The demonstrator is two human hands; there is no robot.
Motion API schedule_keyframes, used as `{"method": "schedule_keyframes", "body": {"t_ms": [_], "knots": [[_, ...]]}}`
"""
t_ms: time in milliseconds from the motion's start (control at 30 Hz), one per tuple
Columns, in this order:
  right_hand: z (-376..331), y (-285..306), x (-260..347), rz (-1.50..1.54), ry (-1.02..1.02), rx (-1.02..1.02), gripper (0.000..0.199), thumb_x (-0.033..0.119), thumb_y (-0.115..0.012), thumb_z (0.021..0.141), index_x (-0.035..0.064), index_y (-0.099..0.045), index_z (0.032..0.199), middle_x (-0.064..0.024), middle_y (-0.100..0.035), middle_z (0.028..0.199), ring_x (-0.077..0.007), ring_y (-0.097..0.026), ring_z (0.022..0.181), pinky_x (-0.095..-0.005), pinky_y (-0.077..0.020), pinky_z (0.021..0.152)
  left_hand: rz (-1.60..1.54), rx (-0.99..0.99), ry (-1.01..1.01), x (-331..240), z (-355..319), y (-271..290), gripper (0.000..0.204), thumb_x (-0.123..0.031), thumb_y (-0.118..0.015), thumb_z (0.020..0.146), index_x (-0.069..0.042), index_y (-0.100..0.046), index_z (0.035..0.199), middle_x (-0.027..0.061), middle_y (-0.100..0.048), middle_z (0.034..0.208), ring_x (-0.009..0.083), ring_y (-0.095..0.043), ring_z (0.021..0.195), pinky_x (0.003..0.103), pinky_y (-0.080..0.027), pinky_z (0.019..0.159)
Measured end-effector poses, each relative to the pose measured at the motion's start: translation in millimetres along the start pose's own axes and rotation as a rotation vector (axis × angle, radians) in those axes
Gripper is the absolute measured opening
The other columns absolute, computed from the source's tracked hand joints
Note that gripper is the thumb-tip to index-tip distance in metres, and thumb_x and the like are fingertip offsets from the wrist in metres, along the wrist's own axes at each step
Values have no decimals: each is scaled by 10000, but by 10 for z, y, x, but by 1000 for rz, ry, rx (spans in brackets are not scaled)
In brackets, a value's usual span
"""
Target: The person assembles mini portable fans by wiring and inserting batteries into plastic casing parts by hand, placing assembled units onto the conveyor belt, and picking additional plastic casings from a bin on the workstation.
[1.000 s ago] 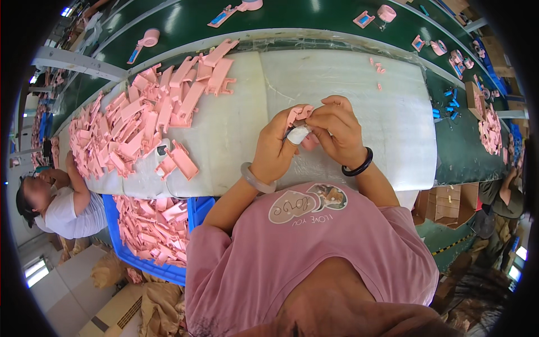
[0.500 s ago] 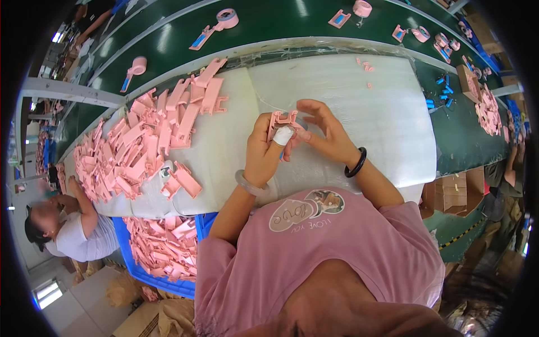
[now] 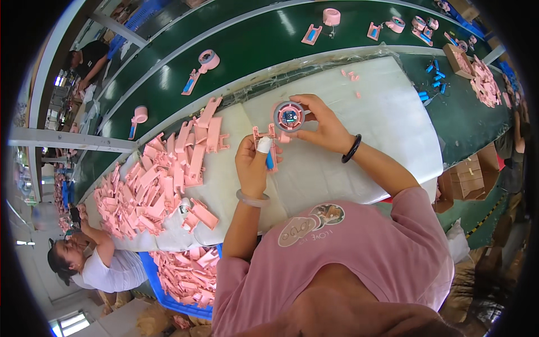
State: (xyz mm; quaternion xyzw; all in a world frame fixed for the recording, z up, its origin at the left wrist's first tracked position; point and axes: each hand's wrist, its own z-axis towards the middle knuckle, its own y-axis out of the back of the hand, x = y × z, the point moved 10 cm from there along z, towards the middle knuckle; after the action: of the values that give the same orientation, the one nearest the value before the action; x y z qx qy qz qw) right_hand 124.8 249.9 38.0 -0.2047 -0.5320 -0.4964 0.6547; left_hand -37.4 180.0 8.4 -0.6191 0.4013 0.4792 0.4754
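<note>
My left hand [image 3: 251, 168], its thumb wrapped in white, is closed on a pink plastic handle shell [image 3: 274, 150]. A blue cylindrical battery [image 3: 269, 162] lies in that shell. Beside its upper end, my right hand [image 3: 327, 128] grips a round pink housing [image 3: 279, 106] by its right side. The housing has a grey rim, and a small dark circuit board [image 3: 289, 117] shows inside it. Housing and shell are close together; whether they are joined I cannot tell. Both are held above the white padded work surface [image 3: 359, 140].
A large heap of pink shells [image 3: 163, 180] covers the surface's left side. Below it stands a blue crate [image 3: 163, 289] of similar parts. Beyond runs a green conveyor [image 3: 252, 48] carrying pink units. Blue batteries [image 3: 438, 78] lie far right. A co-worker [image 3: 106, 261] sits at left.
The round housing, mostly hidden before, now shows its open face in my right hand. My left hand has moved lower on the shell, exposing the blue battery. The whole view has shifted.
</note>
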Motion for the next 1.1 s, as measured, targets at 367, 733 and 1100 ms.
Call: {"method": "schedule_keyframes", "body": {"t_ms": [367, 733, 1100], "knots": [[461, 88, -315, -150, -1, -3, 701, 183, -788, 729, 66, -424, 1316, -107, -490, 1269, -221, -546, 1092, -330, -478, 875, 387, 87, -198, -35, 836, 120, 166, -169, -632, 892, -8, -602, 921, 32, -646, 757, 78, -597, 649, 201, -430, 551], [1881, 413, -1150, -613, 151, -175, 675, 395, -739, 725, 42, -491, 1245, -171, -549, 1198, -336, -569, 1038, -407, -453, 896, 1066, -86, -396, -197, 2716, 89, 178, -244, -649, 792, -92, -636, 883, 158, -656, 800, 372, -628, 760, 456, -479, 649], [2107, 1465, -1559, -1710, 74, -104, 235, 221, -523, 834, 124, -705, 948, -56, -564, 1205, -254, -389, 1278, -422, -292, 1054, 1253, -198, -335, -205, 3201, 355, 194, -257, -624, 809, -84, -623, 898, 174, -666, 852, 377, -636, 819, 469, -499, 688]]}}
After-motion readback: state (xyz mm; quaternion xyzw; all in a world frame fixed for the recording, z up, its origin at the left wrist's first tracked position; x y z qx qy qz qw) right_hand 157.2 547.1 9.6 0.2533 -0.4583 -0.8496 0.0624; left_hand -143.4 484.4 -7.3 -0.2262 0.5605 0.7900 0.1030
